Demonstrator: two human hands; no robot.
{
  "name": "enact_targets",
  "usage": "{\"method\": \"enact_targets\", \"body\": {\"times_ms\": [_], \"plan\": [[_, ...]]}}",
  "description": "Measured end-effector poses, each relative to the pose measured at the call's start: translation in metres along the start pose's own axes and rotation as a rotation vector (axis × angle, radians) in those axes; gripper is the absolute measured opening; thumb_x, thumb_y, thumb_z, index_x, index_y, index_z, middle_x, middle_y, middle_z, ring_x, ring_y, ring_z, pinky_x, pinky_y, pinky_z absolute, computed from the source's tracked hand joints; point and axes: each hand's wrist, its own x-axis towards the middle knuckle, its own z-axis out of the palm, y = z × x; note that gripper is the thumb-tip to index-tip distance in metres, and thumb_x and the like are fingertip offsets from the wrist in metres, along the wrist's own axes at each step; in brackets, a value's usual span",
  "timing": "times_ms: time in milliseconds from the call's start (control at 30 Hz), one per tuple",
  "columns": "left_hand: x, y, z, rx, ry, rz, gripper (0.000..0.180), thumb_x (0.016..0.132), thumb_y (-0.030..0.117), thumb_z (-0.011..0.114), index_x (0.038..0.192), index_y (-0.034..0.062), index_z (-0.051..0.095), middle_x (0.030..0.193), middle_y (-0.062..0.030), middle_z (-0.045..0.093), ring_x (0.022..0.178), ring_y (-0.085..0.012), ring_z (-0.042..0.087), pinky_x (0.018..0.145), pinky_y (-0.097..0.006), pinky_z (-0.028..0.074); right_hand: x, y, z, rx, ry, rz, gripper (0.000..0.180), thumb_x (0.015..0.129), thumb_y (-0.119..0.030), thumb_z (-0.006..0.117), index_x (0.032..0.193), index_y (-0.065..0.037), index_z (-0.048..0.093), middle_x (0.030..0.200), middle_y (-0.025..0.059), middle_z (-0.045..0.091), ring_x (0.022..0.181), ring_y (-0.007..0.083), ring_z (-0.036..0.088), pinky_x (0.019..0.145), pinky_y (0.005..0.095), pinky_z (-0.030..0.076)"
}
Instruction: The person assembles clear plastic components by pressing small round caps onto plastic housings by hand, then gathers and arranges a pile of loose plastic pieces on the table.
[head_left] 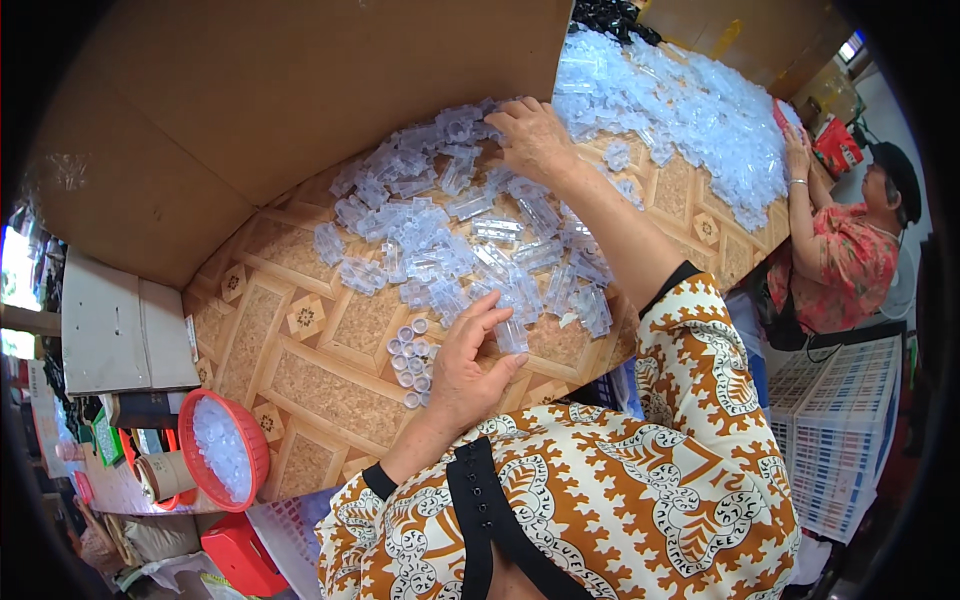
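My left hand point(468, 362) is closed around a clear plastic tube-like piece point(512, 338), held between thumb and fingers at the near side of a loose pile. Small clear ring-shaped caps point(412, 358) stand grouped on the table just left of that hand. Stretched across the pile, my right hand point(535, 142) touches its far edge with fingers apart; pieces beneath partly hide the fingertips. The pile of clear plastic pieces point(430, 240) spreads between both hands.
A cardboard wall point(330, 90) rises behind the patterned table point(330, 390). A larger heap of clear parts point(670, 110) lies at far right, where a co-worker point(850, 240) sits. A red basket point(262, 460) of small clear parts and a white box point(120, 330) stand left.
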Motion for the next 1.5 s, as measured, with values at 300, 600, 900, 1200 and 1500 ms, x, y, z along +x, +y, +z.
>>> {"method": "enact_targets", "body": {"times_ms": [300,600,900,1200,1500], "plan": [[0.001,-0.004,-0.001,-0.039,0.006,0.022,0.054,0.079,0.008,0.08,0.13,0.008,0.06,0.147,-0.0144,0.051,0.113,-0.0223,0.063,0.09,-0.033,0.054,0.001,0.009,0.001,-0.077,-0.294,0.209,0.039,0.08,-0.029,0.068,0.115,-0.014,0.074,0.133,0.0106,0.062,0.128,0.0279,0.051,0.105,0.046,0.037],[0.004,-0.007,-0.002,-0.031,-0.02,-0.007,0.055,0.08,0.004,0.08,0.131,0.0093,0.06,0.15,-0.0117,0.048,0.122,-0.0205,0.059,0.098,-0.033,0.052,-0.035,0.012,-0.052,1.226,-0.316,0.617,0.032,0.093,-0.017,0.064,0.121,-0.005,0.071,0.102,0.0057,0.072,0.091,0.0147,0.064,0.087,0.0321,0.049],[0.009,-0.016,0.003,-0.065,0.005,0.014,0.052,0.078,0.004,0.079,0.128,0.0072,0.062,0.148,-0.0143,0.05,0.123,-0.0243,0.061,0.099,-0.035,0.053,-0.081,0.016,-0.069,1.227,-0.238,0.732,0.027,0.092,-0.018,0.065,0.115,-0.007,0.072,0.103,-0.0011,0.071,0.094,0.0082,0.058,0.092,0.0273,0.042],[0.006,-0.024,0.008,-0.147,0.024,0.036,0.051,0.081,0.0,0.077,0.129,0.0032,0.06,0.15,-0.0154,0.047,0.117,-0.0219,0.064,0.098,-0.033,0.055,-0.135,-0.038,-0.106,1.507,0.044,0.866,0.03,0.099,-0.016,0.059,0.126,-0.003,0.064,0.107,0.0067,0.072,0.098,0.0178,0.071,0.067,0.0286,0.055],[-0.002,-0.017,0.016,-0.437,0.145,0.17,0.061,0.086,-0.009,0.072,0.142,-0.0011,0.047,0.135,-0.0107,0.055,0.117,-0.0144,0.057,0.097,-0.028,0.051,-0.182,-0.112,-0.108,1.476,-0.032,0.825,0.037,0.102,-0.018,0.059,0.135,-0.001,0.059,0.111,0.0073,0.071,0.092,0.015,0.071,0.066,0.0249,0.055]]}}
